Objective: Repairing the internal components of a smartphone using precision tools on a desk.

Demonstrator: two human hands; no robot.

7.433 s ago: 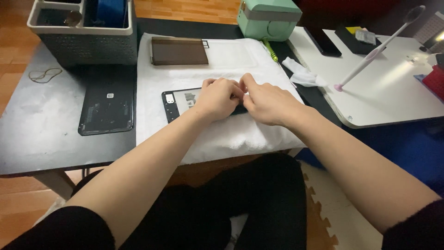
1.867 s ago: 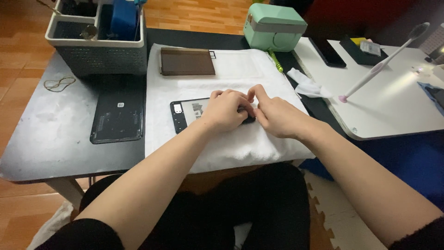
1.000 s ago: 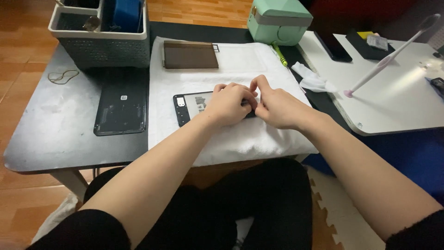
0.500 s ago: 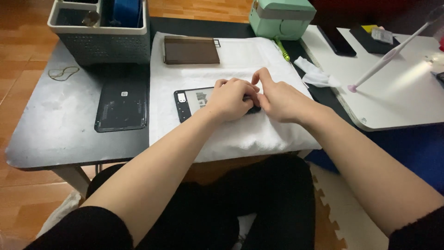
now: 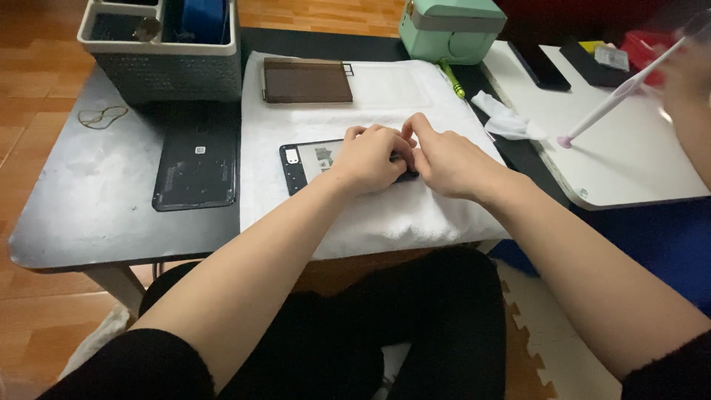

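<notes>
An opened dark device (image 5: 305, 161) with its inner parts showing lies flat on a white towel (image 5: 385, 215). My left hand (image 5: 365, 157) rests curled on the device's middle and covers most of it. My right hand (image 5: 446, 161) meets it from the right, fingertips pinched together at the device's right end. What the fingertips hold is hidden between the two hands.
A black back cover (image 5: 196, 164) lies on the dark table (image 5: 81, 215) left of the towel. A brown flat panel (image 5: 306, 81) sits at the towel's far end. A grey basket (image 5: 167, 44), a green box (image 5: 452, 30), a crumpled wipe (image 5: 507, 118) and a white side table (image 5: 637, 155) surround it.
Both hands stay in the same spot on the device; only the fingers shift slightly. The view has drifted a little, so the table sits slightly differently in frame.
</notes>
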